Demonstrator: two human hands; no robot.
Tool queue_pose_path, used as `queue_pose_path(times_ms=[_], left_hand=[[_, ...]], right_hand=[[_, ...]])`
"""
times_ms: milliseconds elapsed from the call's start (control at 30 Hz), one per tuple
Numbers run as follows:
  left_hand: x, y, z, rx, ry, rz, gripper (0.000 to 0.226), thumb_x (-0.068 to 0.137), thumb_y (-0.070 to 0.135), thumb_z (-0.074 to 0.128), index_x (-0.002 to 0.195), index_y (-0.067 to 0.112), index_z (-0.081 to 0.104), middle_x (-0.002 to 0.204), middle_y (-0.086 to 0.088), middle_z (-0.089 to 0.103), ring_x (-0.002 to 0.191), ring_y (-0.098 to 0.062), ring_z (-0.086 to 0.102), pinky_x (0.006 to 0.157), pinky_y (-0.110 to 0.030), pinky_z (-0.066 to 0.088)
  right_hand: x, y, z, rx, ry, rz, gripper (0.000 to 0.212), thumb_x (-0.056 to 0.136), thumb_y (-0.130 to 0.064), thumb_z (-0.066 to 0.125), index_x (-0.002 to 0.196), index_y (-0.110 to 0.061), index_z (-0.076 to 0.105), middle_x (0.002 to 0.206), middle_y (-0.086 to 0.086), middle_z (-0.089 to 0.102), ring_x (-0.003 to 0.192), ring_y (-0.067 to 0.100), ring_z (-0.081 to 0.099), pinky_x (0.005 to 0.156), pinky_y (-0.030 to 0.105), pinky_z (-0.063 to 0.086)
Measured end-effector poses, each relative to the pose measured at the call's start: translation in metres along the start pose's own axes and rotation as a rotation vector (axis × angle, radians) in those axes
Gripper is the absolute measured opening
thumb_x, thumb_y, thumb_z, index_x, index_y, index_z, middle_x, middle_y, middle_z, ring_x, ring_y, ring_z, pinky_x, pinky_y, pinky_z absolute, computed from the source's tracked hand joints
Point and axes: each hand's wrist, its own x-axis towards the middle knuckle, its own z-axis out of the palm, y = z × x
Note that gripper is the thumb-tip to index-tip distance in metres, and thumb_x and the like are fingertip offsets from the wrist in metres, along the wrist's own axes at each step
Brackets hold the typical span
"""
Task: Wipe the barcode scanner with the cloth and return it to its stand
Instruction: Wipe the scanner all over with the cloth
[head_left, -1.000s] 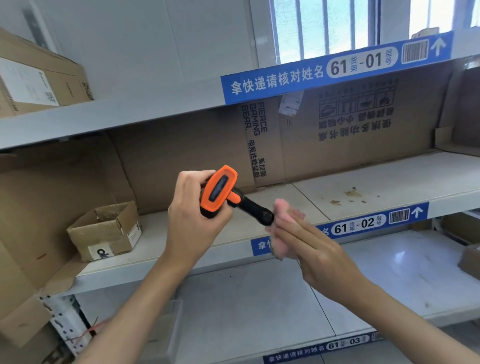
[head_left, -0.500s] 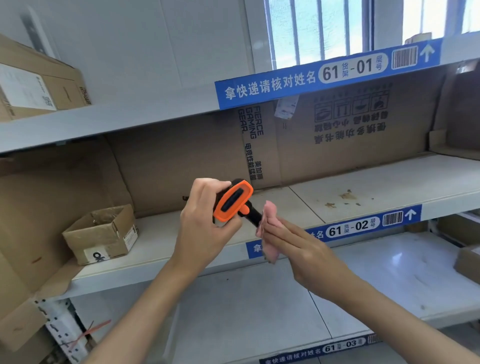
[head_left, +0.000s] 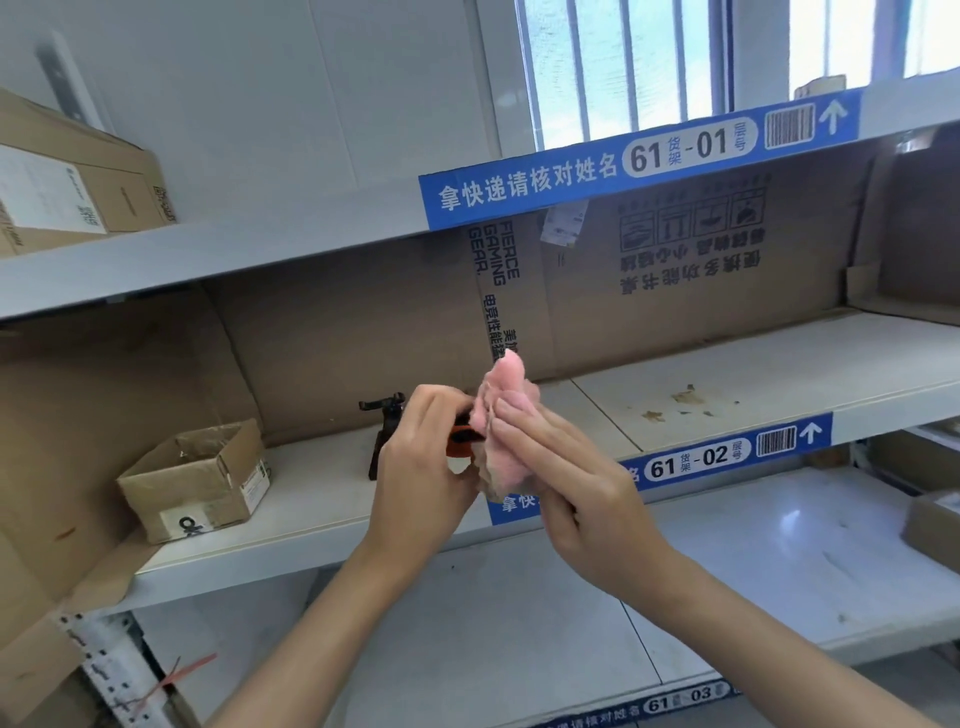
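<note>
My left hand (head_left: 421, 462) is closed around the orange and black barcode scanner (head_left: 462, 435), of which only a small orange strip shows between my hands. My right hand (head_left: 566, 478) holds the pink cloth (head_left: 501, 410) bunched over the scanner, pressed against it. Just behind my left hand, a black stand (head_left: 383, 431) sits on the middle shelf (head_left: 311, 499) with nothing on it.
A small open cardboard box (head_left: 202, 478) sits on the middle shelf to the left. Flattened cardboard lines the back of the shelf. A larger box (head_left: 78, 182) rests on the top shelf at left, and another box (head_left: 932, 525) on the lower shelf at right.
The cloth has moved from the scanner's handle up over its head, covering most of it. The scanner has turned inside my left hand, and the stand is now visible behind it.
</note>
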Motion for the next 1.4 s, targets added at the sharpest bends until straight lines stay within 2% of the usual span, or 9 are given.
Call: queue_pose_path(times_ms=[300, 433, 633, 733, 900, 967, 1100, 1200, 1400], left_hand=[[-0.01, -0.013, -0.012, 0.134, -0.018, -0.008, 0.04, 0.063, -0.003, 0.083, 0.1, 0.005, 0.068, 0.1, -0.005, 0.07, 0.093, -0.023, 0.06, 0.081, -0.027, 0.049], [-0.011, -0.007, -0.011, 0.13, -0.014, -0.001, 0.037, 0.064, -0.005, 0.082, 0.097, 0.006, 0.068, 0.091, 0.0, 0.07, 0.082, -0.02, 0.057, 0.071, -0.027, 0.049], [-0.014, -0.002, -0.015, 0.075, 0.022, -0.027, 0.039, 0.062, -0.006, 0.084, 0.095, 0.01, 0.068, 0.086, 0.004, 0.068, 0.076, -0.017, 0.054, 0.067, -0.022, 0.044], [-0.015, -0.002, -0.019, 0.107, -0.005, 0.001, 0.037, 0.066, 0.0, 0.085, 0.099, 0.008, 0.07, 0.098, 0.002, 0.071, 0.082, -0.021, 0.06, 0.073, -0.029, 0.05], [-0.02, -0.006, -0.022, 0.164, -0.056, -0.023, 0.043, 0.063, -0.002, 0.084, 0.102, 0.005, 0.069, 0.103, -0.004, 0.071, 0.088, -0.024, 0.064, 0.074, -0.037, 0.055], [-0.02, -0.007, -0.021, 0.167, -0.059, -0.014, 0.043, 0.063, 0.0, 0.085, 0.102, 0.007, 0.068, 0.104, -0.004, 0.069, 0.089, -0.023, 0.063, 0.074, -0.035, 0.055], [-0.017, -0.004, -0.016, 0.164, -0.042, 0.008, 0.03, 0.066, 0.002, 0.08, 0.09, 0.01, 0.064, 0.096, 0.0, 0.059, 0.078, -0.013, 0.054, 0.067, -0.015, 0.042], [-0.018, -0.004, -0.015, 0.143, -0.016, 0.013, 0.031, 0.066, -0.001, 0.076, 0.091, 0.011, 0.063, 0.093, 0.003, 0.057, 0.076, -0.011, 0.052, 0.066, -0.014, 0.039], [-0.022, -0.007, -0.016, 0.223, -0.046, 0.018, 0.039, 0.064, 0.0, 0.083, 0.098, 0.008, 0.065, 0.098, -0.005, 0.062, 0.085, -0.021, 0.06, 0.067, -0.021, 0.046]], right_hand=[[-0.002, 0.018, -0.005, -0.001, 0.027, 0.255, 0.046, 0.095, 0.012, 0.054, 0.139, 0.0, 0.053, 0.149, 0.008, 0.051, 0.142, 0.017, 0.046, 0.114, 0.045, 0.042], [0.0, -0.003, 0.004, -0.022, 0.121, 0.043, 0.036, 0.105, -0.006, 0.042, 0.136, 0.003, 0.055, 0.147, 0.013, 0.052, 0.142, 0.025, 0.045, 0.117, 0.042, 0.039], [-0.005, -0.007, 0.018, -0.255, 0.065, -0.127, 0.038, 0.1, 0.009, 0.039, 0.133, 0.005, 0.058, 0.143, 0.016, 0.055, 0.142, 0.033, 0.044, 0.116, 0.044, 0.04], [-0.009, 0.004, 0.014, -0.28, 0.09, -0.059, 0.038, 0.096, 0.013, 0.046, 0.131, 0.006, 0.059, 0.142, 0.017, 0.056, 0.139, 0.033, 0.047, 0.113, 0.046, 0.044], [-0.011, 0.011, 0.003, -0.21, 0.111, 0.154, 0.035, 0.102, -0.003, 0.047, 0.134, 0.006, 0.056, 0.143, 0.017, 0.054, 0.138, 0.03, 0.05, 0.11, 0.05, 0.045], [-0.012, 0.004, 0.004, -0.183, 0.167, 0.12, 0.037, 0.108, -0.013, 0.039, 0.134, 0.007, 0.055, 0.143, 0.017, 0.054, 0.138, 0.029, 0.049, 0.114, 0.046, 0.042], [-0.013, -0.011, 0.018, -0.242, 0.115, -0.072, 0.037, 0.097, 0.011, 0.05, 0.133, 0.008, 0.056, 0.143, 0.018, 0.054, 0.141, 0.034, 0.044, 0.116, 0.047, 0.04], [-0.016, -0.009, 0.02, -0.33, 0.078, -0.147, 0.039, 0.098, 0.012, 0.046, 0.134, 0.005, 0.055, 0.145, 0.018, 0.052, 0.142, 0.036, 0.042, 0.117, 0.046, 0.039], [-0.02, 0.012, 0.002, -0.261, 0.088, 0.125, 0.043, 0.093, 0.013, 0.056, 0.135, 0.005, 0.055, 0.146, 0.015, 0.052, 0.141, 0.031, 0.045, 0.112, 0.052, 0.044]])
